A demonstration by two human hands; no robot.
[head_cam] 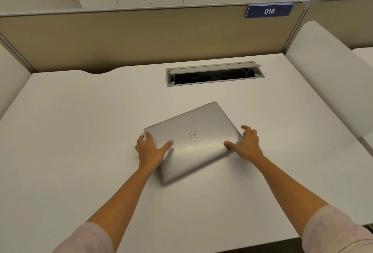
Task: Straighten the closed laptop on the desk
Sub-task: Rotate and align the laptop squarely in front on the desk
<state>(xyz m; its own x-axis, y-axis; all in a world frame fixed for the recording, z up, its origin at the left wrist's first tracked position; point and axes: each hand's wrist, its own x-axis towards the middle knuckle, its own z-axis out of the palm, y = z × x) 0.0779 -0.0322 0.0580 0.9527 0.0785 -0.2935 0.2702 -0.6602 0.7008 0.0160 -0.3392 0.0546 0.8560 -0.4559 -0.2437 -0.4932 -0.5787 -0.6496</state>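
Note:
A closed silver laptop with a round logo on its lid lies on the white desk, a little right of the middle. It sits skewed, its right side turned away from me. My left hand grips its left edge, thumb on the lid and fingers wrapped around the side. At the right corner my right hand holds the laptop, thumb resting on the lid and fingers spread along the right edge.
An open cable hatch is set into the desk behind the laptop. A beige partition with a blue sign reading 016 closes the back. White side panels stand at the left and right.

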